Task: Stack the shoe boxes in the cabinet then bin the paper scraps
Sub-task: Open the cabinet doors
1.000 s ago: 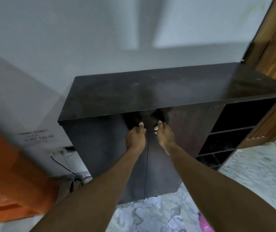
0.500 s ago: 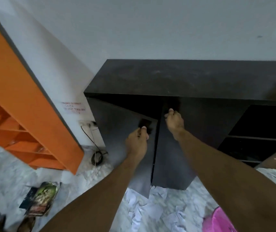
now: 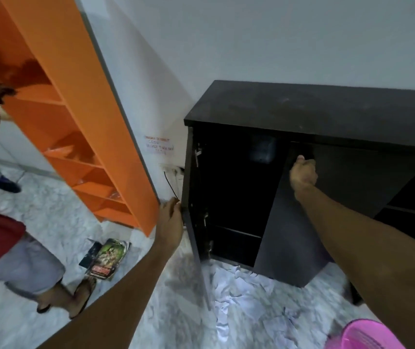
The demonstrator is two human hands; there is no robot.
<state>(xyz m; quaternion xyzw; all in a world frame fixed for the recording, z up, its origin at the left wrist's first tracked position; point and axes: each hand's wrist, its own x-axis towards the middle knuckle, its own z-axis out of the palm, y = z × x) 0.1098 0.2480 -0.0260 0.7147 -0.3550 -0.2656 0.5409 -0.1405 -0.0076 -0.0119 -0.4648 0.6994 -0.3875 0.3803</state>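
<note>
The left hand (image 3: 170, 224) is closed on the free edge of the dark cabinet's left door (image 3: 193, 210), which stands swung wide open, edge-on to the camera. The right hand (image 3: 303, 172) grips the top edge of the right door (image 3: 327, 215), fingers curled over it; this door is partly open, angled outward from the front.

Both doors belong to a low, dark brown wooden cabinet (image 3: 314, 109) standing against the white wall (image 3: 277, 41). Behind the open left door the inside is dark, with a shelf (image 3: 236, 233) low down; no shoe boxes are in view.

Crumpled white paper scraps (image 3: 241, 293) lie on the marbled floor (image 3: 50, 222) right at the foot of the cabinet's front. A pink plastic bin (image 3: 367, 335) sits at the bottom right corner of the view, near the scraps.

Left of the cabinet stands an orange shelf unit (image 3: 80, 147). A glossy magazine (image 3: 106, 258) lies on the floor near its base, and beside it another person in a red top and grey shorts (image 3: 12, 260) stands in sandals.
</note>
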